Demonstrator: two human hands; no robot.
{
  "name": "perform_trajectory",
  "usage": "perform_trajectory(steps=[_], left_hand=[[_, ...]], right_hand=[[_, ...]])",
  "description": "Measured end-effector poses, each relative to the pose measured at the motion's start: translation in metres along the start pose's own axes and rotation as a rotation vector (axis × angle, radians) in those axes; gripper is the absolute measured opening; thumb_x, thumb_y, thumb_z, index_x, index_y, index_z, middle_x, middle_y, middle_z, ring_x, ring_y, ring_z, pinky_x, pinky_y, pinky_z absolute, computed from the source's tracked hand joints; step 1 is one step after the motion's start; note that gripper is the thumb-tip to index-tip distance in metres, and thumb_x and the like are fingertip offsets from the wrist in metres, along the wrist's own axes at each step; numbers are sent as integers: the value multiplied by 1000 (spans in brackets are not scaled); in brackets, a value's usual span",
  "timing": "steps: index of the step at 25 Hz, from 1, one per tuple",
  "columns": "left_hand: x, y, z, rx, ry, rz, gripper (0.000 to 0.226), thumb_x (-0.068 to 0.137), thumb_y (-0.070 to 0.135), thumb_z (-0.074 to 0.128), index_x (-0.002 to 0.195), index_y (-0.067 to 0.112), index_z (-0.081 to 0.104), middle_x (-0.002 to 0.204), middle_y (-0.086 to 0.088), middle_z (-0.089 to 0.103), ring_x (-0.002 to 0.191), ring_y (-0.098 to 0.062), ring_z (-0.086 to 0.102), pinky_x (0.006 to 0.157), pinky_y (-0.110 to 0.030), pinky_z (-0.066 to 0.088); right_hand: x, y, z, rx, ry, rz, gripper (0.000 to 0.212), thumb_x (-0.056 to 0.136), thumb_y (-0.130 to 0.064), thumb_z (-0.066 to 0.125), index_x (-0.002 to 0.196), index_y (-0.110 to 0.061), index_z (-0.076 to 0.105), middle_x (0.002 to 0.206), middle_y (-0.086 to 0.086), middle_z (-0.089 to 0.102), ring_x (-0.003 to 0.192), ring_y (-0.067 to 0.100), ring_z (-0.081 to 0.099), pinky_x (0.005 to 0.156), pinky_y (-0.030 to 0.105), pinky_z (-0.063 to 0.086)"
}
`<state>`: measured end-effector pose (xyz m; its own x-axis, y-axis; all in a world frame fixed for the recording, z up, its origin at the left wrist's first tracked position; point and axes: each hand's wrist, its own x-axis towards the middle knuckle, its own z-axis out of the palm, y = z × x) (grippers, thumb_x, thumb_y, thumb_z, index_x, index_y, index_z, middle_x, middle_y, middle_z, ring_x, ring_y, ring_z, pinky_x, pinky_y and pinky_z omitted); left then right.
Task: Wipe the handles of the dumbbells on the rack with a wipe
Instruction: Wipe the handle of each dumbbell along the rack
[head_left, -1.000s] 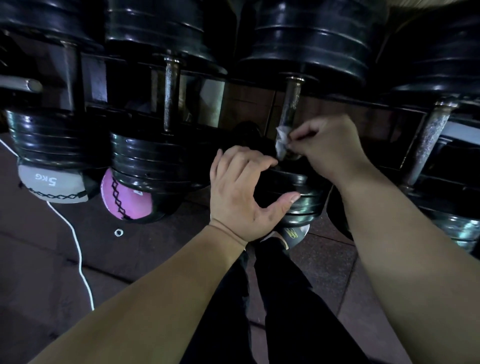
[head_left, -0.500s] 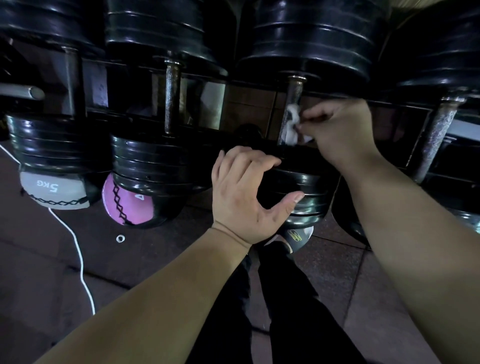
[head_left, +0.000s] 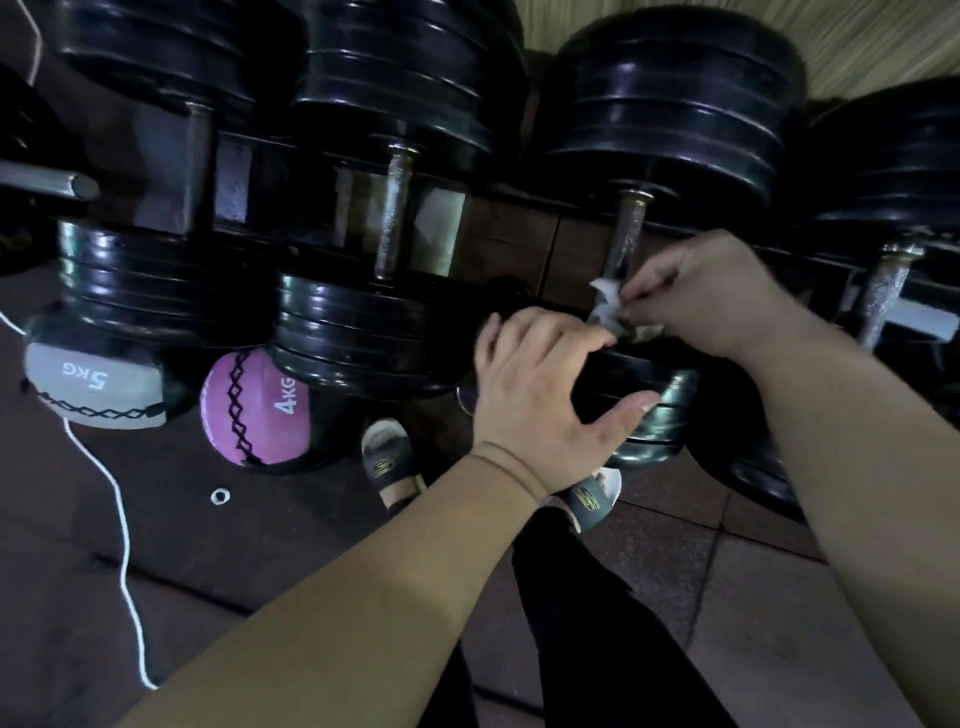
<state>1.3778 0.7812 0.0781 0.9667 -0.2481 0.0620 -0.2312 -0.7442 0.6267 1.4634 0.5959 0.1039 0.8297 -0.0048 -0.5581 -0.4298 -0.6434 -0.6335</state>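
Down the handle (head_left: 627, 234) goes our right hand (head_left: 711, 296) since half a second ago: the wipe (head_left: 604, 305) sat near the upper part of the bar then, and now it is at the bar's lower end, just above the near plates. Our left hand (head_left: 540, 400) has kept its place on those plates.

We reach in with the right forearm from the lower right of the frame, wrist bent inward, the back of the hand facing us. Its fingers (head_left: 647, 291) are closed in a pinch on the crumpled white wipe, which is pressed against the left side of the handle. How far the wipe wraps round the bar we cannot tell.

Our left forearm comes up from the lower left to the middle of the frame. That hand grips the near plates of the same dumbbell (head_left: 670, 119): the fingers (head_left: 545, 332) curl over the top of the stack and the thumb is spread wide, its tip on the plate rim below.

This dumbbell lies third from the left on the rack (head_left: 260, 145), a little right of centre, its far plates high in the frame. Another dumbbell (head_left: 363, 332) sits to its left, with a bare metal handle. Under the rack at the left we see a grey 5 KG ball (head_left: 93, 384) and a pink 4 KG ball (head_left: 254, 410). White cord (head_left: 124, 545) trails across the floor at the lower left, and our two slippers (head_left: 389, 462) show below the left hand.
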Motion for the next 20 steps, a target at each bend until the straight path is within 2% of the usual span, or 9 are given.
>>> perform_trajectory(steps=[2, 4, 6, 8, 11, 15, 17, 20], left_hand=[[4, 0, -14, -186, -26, -51, 45, 87, 56, 67, 114, 20, 71, 116, 6, 68, 121, -19, 58, 117, -57, 33], [7, -9, -42, -383, 62, -104, 35, 93, 41, 65, 112, 12, 72, 113, 1, 71, 113, -19, 62, 108, -48, 45], [8, -29, -77, -374, 191, -46, 27, 95, 28, 66, 109, 6, 73, 110, -5, 72, 108, -22, 65, 99, -42, 51], [8, -62, -111, -265, 254, 52, 22, 95, 22, 67, 106, 5, 74, 108, -7, 72, 105, -24, 66, 97, -44, 52], [12, -118, -142, -93, 225, 37, 24, 94, 30, 67, 108, 11, 74, 111, -3, 71, 106, -24, 65, 98, -55, 50], [20, -176, -152, 14, -20, -29, 47, 93, 54, 65, 122, 18, 70, 127, -3, 61, 120, -27, 56, 106, -58, 45], [25, -189, -150, -7, -74, -19, 57, 90, 64, 60, 122, 17, 68, 125, -3, 61, 121, -28, 54, 105, -57, 45], [27, -195, -146, -66, -45, -6, 60, 87, 67, 60, 116, 16, 69, 115, -3, 63, 114, -30, 55, 100, -56, 46]], right_hand=[[-8, -32, -1, 205, 56, -22, 22, 77, -3, 86, 74, -21, 74, 66, -1, 68, 54, 6, 63, 54, 17, 54], [-14, -69, 11, 379, 85, -69, 15, 78, -4, 86, 81, -14, 75, 76, 10, 73, 64, 18, 70, 59, 29, 61], [-13, -100, 32, 439, 88, -100, 13, 82, -5, 83, 89, -11, 74, 86, 16, 75, 71, 23, 72, 62, 33, 62], [-5, -125, 57, 459, 105, -88, 15, 85, -6, 80, 94, -10, 70, 89, 16, 71, 74, 21, 71, 63, 35, 63], [9, -146, 89, 498, 206, -44, 19, 86, -6, 77, 93, -19, 64, 91, 8, 69, 76, 17, 73, 60, 34, 63], [30, -158, 119, 477, 407, 5, 23, 89, -3, 73, 87, -25, 69, 88, -3, 70, 78, 15, 76, 67, 35, 66], [40, -160, 129, 416, 443, 40, 24, 89, -4, 71, 84, -27, 71, 84, -8, 70, 74, 17, 76, 70, 38, 66], [54, -162, 139, 297, 450, 95, 24, 89, -7, 71, 81, -29, 74, 80, -7, 72, 68, 20, 76, 72, 42, 66]])
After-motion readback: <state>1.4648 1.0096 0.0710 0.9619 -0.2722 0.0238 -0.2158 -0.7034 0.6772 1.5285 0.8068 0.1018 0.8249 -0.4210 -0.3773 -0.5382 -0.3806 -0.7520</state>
